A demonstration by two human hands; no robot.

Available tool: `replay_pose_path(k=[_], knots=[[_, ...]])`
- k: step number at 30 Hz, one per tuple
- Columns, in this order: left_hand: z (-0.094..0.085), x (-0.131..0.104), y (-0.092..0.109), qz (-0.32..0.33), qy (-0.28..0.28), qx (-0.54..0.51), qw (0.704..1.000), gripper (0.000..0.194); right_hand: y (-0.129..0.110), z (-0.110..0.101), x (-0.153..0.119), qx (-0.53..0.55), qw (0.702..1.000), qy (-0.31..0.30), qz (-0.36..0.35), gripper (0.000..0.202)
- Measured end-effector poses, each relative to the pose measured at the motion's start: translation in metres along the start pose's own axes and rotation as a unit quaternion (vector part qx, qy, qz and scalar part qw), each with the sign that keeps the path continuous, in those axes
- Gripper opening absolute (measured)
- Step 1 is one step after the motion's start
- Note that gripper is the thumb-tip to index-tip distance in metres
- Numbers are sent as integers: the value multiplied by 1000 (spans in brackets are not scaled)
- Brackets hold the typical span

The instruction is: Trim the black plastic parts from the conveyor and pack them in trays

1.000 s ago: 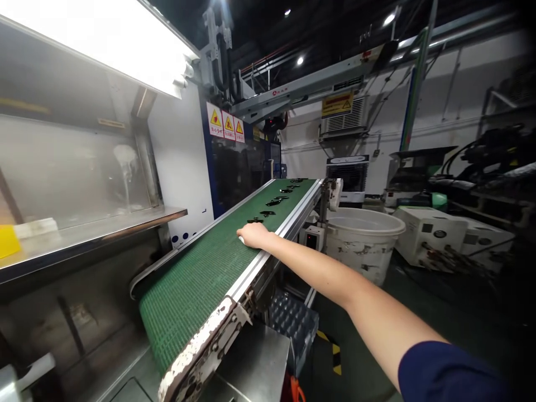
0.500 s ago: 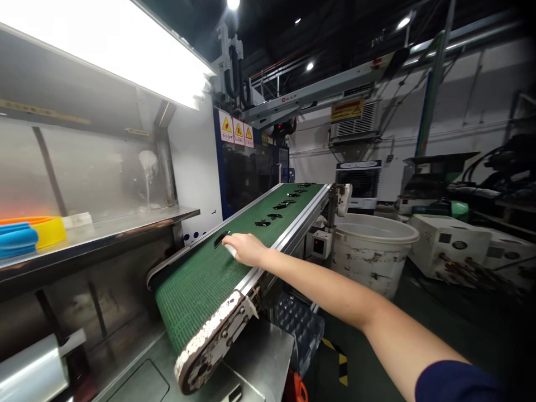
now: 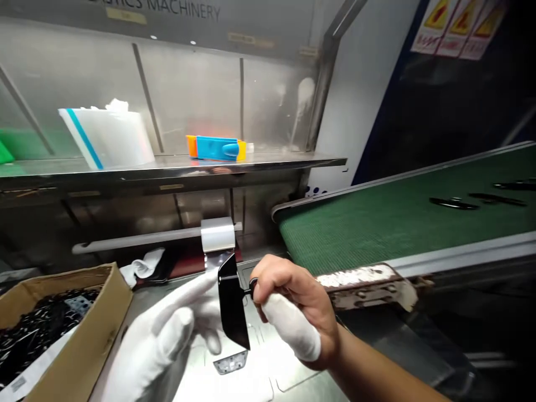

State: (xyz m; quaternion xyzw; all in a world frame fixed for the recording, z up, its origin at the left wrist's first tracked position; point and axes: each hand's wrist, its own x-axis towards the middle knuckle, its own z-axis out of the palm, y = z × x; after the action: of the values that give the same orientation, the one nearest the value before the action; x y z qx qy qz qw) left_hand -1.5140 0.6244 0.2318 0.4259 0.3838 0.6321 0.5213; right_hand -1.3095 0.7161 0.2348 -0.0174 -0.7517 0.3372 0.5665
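Note:
My right hand (image 3: 295,312), bare except for a white cover on the thumb, pinches the small stem of a glossy black part (image 3: 233,307). The part hangs upright above the metal worktop (image 3: 251,385). To its left is my left hand (image 3: 167,329) in a white glove, thumb and fingers apart, the fingertips at or behind the part's left edge; whether they touch it is unclear. Below the part, a small grey plate-like piece (image 3: 231,363) shows on the worktop. More black parts (image 3: 453,204) lie on the green conveyor belt (image 3: 355,223) at the right.
A cardboard box (image 3: 90,335) of small black pieces stands at the left. Behind the hands are a clear film roll (image 3: 218,234) and a white cloth (image 3: 144,265). The metal shelf (image 3: 167,170) holds blue and orange-yellow rings (image 3: 216,148) and a white plastic bag (image 3: 119,137).
The view has swung left from the conveyor to the worktop. My right hand has left the belt and now holds a black part over the worktop. My gloved left hand has come into view.

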Motion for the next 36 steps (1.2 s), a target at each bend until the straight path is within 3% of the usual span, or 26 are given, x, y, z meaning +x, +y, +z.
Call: replay_pose_path(k=[3, 6, 10, 13, 18, 24, 28, 36], knots=[[16, 22, 1, 1, -47, -8, 999, 51, 16, 9, 8, 29, 999, 14, -3, 15], [15, 37, -3, -5, -95, -9, 995, 38, 33, 13, 11, 36, 999, 27, -1, 14], [-6, 43, -11, -6, -60, 27, 998, 29, 48, 15, 10, 44, 999, -7, 28, 16], [-12, 48, -12, -18, -67, 30, 997, 30, 50, 14, 12, 38, 998, -18, 47, 14], [7, 62, -1, 32, -103, -14, 994, 37, 42, 13, 24, 96, 993, 18, 65, 10], [29, 69, -2, 1, -87, -122, 989, 33, 41, 17, 28, 246, 966, 41, 67, 13], [30, 74, -12, -8, -98, -111, 989, 39, 46, 22, 20, 309, 941, 75, 112, 12], [23, 73, -11, -33, -76, -99, 992, 31, 51, 20, 18, 265, 955, 84, 104, 12]])
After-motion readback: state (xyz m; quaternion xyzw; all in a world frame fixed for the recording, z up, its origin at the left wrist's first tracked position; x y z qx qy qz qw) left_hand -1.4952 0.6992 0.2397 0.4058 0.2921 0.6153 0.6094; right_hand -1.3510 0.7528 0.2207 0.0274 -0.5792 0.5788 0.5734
